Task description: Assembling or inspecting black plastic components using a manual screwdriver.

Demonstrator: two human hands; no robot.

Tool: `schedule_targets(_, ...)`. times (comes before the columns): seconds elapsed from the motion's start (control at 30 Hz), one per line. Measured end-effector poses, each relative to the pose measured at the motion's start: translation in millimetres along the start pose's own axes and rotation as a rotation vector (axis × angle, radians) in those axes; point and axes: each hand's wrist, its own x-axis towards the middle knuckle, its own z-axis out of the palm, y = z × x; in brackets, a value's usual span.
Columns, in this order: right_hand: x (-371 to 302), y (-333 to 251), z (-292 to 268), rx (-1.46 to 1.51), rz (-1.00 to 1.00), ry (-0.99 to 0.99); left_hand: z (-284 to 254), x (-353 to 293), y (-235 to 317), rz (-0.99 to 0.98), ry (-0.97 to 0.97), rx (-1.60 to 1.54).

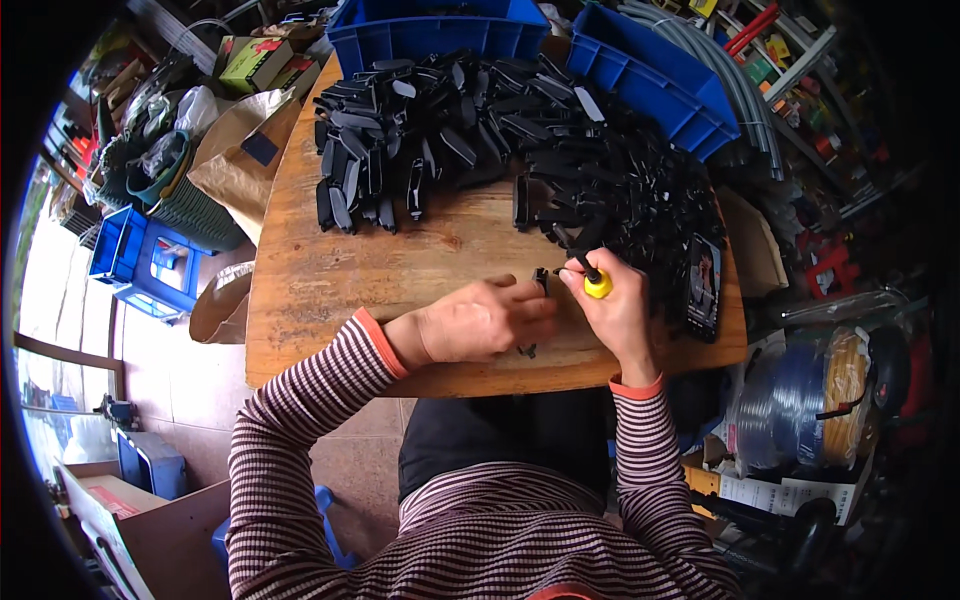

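My left hand (480,322) is low over the wooden table (340,300), its fingers curled round a small black plastic part (541,279). One end of that part sticks up past the fingertips; most of it is hidden in the hand. In my right hand (620,312) is a black-and-yellow hand tool (598,286), gripped between thumb and fingers. Its tip is close to the black part, and I cannot tell whether they touch. Beyond both hands spreads a large heap of black plastic parts (460,125), some of them long and slim.
Two blue bins (440,38) stand behind the heap. A phone (704,288) with a lit screen lies by the table's right edge. Brown paper bags (235,165) and a blue stool (150,260) are at the left. Reels of tubing (790,400) stand at the lower right.
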Motion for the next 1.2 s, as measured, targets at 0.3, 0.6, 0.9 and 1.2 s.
schedule_targets(0.3, 4, -1, 15, -0.158, -0.148, -0.075, 16, -1, 9, 0.085, -0.065, 0.283)
schedule_targets(0.6, 24, -4, -4, -0.106, -0.177, -0.269, 15, -4, 15, 0.073, -0.035, 0.301)
schedule_targets(0.9, 54, -24, 39, 0.589, 0.024, -0.052, 8, 2, 13, 0.030, -0.155, 0.237)
schedule_targets(1.2, 55, 6, -4, -0.140, -0.031, 0.049, 15, 10, -6, -0.008, 0.071, 0.028)
